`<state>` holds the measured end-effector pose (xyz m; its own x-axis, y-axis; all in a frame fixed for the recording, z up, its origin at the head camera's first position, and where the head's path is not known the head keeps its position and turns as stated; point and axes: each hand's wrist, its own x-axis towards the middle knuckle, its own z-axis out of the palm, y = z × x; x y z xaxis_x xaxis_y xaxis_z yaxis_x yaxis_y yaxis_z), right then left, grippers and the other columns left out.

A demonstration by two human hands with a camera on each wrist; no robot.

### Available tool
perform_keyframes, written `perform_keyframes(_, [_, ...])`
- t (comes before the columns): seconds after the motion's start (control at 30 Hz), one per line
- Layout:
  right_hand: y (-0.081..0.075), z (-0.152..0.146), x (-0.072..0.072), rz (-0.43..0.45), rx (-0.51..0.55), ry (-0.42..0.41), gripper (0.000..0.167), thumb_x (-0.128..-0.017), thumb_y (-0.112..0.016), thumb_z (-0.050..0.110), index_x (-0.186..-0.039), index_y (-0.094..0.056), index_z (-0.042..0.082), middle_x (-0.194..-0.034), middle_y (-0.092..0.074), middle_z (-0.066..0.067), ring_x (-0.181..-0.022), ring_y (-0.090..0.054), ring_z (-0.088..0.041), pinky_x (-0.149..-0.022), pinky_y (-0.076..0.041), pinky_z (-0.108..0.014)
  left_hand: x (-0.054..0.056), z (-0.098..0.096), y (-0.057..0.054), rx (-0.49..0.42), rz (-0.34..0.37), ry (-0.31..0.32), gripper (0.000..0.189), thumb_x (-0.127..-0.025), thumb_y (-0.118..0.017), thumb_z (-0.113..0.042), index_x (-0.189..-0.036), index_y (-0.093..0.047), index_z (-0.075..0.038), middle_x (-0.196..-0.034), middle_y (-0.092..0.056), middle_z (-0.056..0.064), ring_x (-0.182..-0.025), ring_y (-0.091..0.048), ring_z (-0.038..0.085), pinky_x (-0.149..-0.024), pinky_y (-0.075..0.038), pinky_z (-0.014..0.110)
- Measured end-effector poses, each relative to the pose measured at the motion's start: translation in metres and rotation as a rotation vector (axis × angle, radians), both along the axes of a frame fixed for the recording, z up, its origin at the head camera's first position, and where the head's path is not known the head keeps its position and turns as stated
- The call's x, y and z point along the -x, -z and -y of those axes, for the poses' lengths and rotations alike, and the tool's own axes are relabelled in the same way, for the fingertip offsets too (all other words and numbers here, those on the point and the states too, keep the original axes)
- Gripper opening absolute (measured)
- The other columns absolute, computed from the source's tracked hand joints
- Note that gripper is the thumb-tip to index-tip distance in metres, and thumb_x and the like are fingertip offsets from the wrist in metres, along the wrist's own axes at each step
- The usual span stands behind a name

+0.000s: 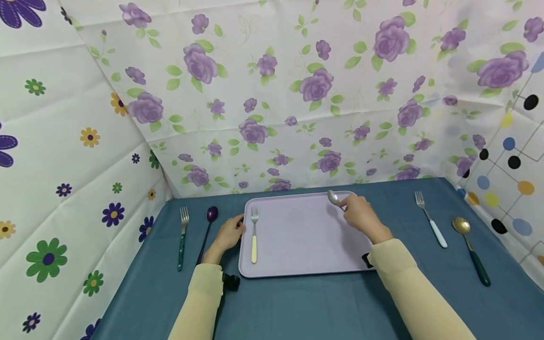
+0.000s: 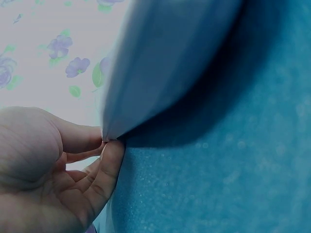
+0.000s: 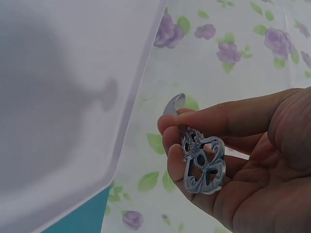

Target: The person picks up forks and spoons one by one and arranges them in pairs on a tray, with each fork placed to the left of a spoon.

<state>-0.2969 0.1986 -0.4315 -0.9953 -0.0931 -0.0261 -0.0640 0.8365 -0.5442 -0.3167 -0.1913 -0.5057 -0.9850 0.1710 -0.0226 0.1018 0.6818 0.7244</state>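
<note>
Silver spoon (image 1: pixel 333 197) was up, pinched by the right hand (image 1: pixel 360 215) over the lilac tray (image 1: pixel 297 245)! Left of the left hand (image 1: pixel 229 231) lay a green-handled fork (image 1: pixel 182 241), then a purple spoon (image 1: pixel 212 214) just beside that hand, which pinched the tray's edge; between both hands, a yellow-handled fork (image 1: pixel 254 245); right of the right hand, 2 more: white-handled fork (image 1: pixel 437 233), gold-bowled spoon (image 1: pixel 479 267).

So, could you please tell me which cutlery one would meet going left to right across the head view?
Green-handled fork, purple spoon, yellow-handled fork, silver spoon, white-handled fork, gold spoon.
</note>
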Motion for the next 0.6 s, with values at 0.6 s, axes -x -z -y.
perform_keyframes(0.6, [0.002, 0.029, 0.003, -0.054, -0.042, -0.061, 0.04, -0.087, -0.052, -0.011, -0.12, -0.075, -0.005, -0.107, -0.074, -0.024, -0.087, -0.067, -0.029, -0.074, -0.055, -0.042, -0.001, -0.001, -0.003, -0.005, -0.011, 0.0, 0.047, -0.105, -0.053, -0.005, -0.149, -0.048, 0.011, -0.105, -0.059, 0.018, -0.085, -0.063, 0.025, -0.076, -0.05, 0.039])
